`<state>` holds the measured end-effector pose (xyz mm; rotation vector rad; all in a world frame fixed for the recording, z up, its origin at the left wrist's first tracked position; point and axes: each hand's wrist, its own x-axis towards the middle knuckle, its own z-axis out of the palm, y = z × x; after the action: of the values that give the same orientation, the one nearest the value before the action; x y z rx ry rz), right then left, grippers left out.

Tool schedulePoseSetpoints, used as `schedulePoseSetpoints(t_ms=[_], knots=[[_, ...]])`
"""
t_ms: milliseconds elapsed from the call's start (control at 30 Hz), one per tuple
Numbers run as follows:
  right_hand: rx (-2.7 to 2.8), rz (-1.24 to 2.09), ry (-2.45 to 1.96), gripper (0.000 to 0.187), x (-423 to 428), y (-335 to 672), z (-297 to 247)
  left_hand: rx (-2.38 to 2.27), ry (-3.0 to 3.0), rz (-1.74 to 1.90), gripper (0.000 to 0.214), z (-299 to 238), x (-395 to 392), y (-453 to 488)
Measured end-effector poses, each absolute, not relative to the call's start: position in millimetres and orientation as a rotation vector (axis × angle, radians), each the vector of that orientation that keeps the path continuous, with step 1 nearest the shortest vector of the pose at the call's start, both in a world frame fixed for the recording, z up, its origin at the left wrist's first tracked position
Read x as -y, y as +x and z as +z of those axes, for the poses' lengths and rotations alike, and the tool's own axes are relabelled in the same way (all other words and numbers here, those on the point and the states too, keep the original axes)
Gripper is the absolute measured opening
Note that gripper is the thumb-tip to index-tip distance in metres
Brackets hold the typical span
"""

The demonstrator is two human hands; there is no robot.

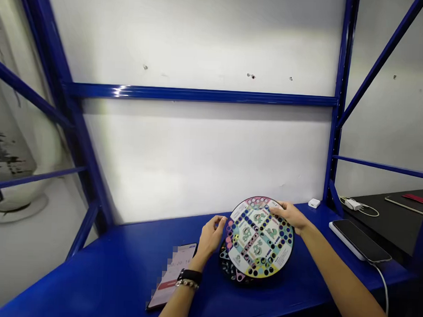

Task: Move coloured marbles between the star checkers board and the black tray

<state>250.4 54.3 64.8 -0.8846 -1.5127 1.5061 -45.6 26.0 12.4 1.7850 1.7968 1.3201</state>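
A round ludo board [260,237] with holes, coloured edges and cartoon figures is tilted up towards me. My right hand [290,215] grips its upper right rim, thumb on the printed face. At its left rim is my left hand [211,233], fingers curled together, a dark band and a bead bracelet on the wrist. Whether those fingertips hold the rim or something small, I cannot tell. Under the board, a second dark round patterned piece [229,267] shows at the lower left, mostly covered.
A phone [173,278] with a lit screen lies left of my left forearm on the blue tabletop [97,275]. On the right are a dark phone on a white block [360,240] with a cable, and a small white case [313,203]. Blue frame posts [333,136] surround the table.
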Motion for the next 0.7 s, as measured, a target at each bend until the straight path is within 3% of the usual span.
schedulePoseSetpoints(t_ms=[167,333,533,700], knots=[[1.268,0.818,-0.967,0.038,-37,317,89,-2.001,2.073,1.038,0.024,7,-16,-38],[1.687,0.102,-1.304,0.038,-30,335,58,-2.023,2.154,0.963,0.021,9,-11,-32],[2.247,-0.021,-1.477,0.015,-37,308,4,-2.046,2.267,0.855,0.021,12,-3,-30],[2.483,0.233,-1.467,0.017,-38,300,-4,-2.035,2.277,0.844,0.021,14,-1,-28]])
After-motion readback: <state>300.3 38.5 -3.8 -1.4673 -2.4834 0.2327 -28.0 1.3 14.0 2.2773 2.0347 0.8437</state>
